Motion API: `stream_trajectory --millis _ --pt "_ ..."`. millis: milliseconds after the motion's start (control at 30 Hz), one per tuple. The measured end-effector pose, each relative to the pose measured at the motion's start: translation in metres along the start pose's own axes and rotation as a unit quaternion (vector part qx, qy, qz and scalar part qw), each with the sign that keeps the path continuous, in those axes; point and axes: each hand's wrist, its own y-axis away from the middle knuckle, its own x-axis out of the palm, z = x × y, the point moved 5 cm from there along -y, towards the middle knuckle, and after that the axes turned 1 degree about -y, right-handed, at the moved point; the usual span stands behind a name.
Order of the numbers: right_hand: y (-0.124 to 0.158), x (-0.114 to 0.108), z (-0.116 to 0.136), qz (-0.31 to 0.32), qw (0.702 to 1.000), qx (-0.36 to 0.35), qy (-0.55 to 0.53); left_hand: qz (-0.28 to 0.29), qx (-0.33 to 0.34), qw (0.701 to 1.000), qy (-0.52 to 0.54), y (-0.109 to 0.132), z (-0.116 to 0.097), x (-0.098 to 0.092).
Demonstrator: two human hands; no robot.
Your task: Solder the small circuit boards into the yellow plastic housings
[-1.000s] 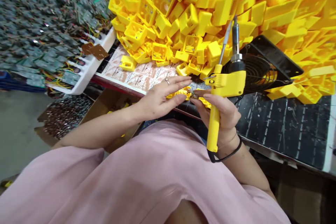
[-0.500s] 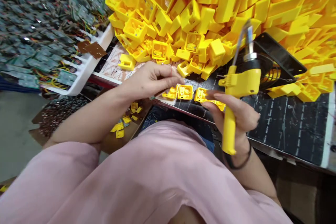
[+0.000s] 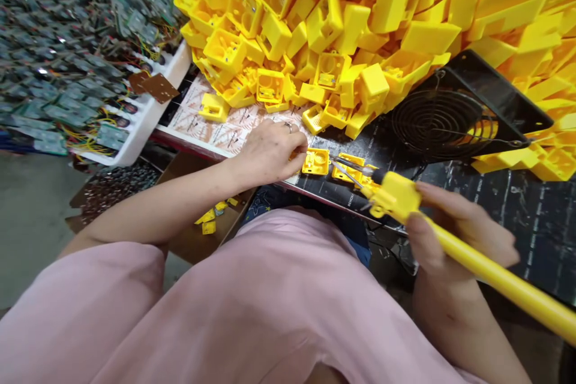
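My right hand (image 3: 468, 234) grips a yellow soldering gun (image 3: 398, 195), whose metal tip points left over the bench. Beneath the tip stands an open yellow plastic housing (image 3: 316, 161), with a second small housing (image 3: 344, 171) to its right, partly covered by the tool. My left hand (image 3: 274, 153), a ring on one finger, rests at the bench edge just left of the first housing. Its fingers are curled together, and whatever they pinch is hidden.
Yellow housings (image 3: 324, 18) are heaped along the back. A black fan (image 3: 436, 120) stands behind the soldering gun. At left, a white foam tray (image 3: 153, 111) borders a mass of wired circuit boards (image 3: 76, 42). Below the bench edge sits a cardboard box (image 3: 180, 240) with yellow pieces.
The soldering gun has swung from upright to pointing left and down, its tip now at the housings. My right hand has moved right; my left hand has lowered and its fingers have curled.
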Motion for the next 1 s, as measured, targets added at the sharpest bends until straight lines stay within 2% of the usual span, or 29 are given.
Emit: stream_trajectory --millis 133,233,333,500,600,733,1000 --pt "-0.008 0.022 0.013 0.041 0.996 -0.085 0.003 0.009 -0.005 1.000 -0.021 -0.006 -0.002 -0.004" --pt "-0.016 0.025 0.018 0.048 0.991 -0.125 -0.001 0.037 -0.009 0.999 -0.020 -0.010 -0.002 -0.004" --pt "-0.026 0.031 0.022 0.095 0.981 -0.167 0.021 0.065 -0.012 0.998 -0.010 -0.012 -0.001 -0.003" --pt "-0.031 0.034 0.026 0.108 0.970 -0.217 -0.004 0.080 -0.024 0.996 -0.013 -0.018 -0.002 -0.002" --pt "-0.026 0.028 0.019 0.111 0.974 -0.194 -0.022 0.088 -0.030 0.996 -0.016 -0.020 -0.002 -0.002" --pt "-0.020 0.018 0.007 0.095 0.987 -0.126 0.020 0.095 -0.029 0.995 -0.015 -0.021 -0.003 -0.002" --pt "-0.026 0.025 0.018 0.094 0.985 -0.143 0.000 0.094 -0.026 0.995 -0.001 -0.021 -0.002 -0.003"
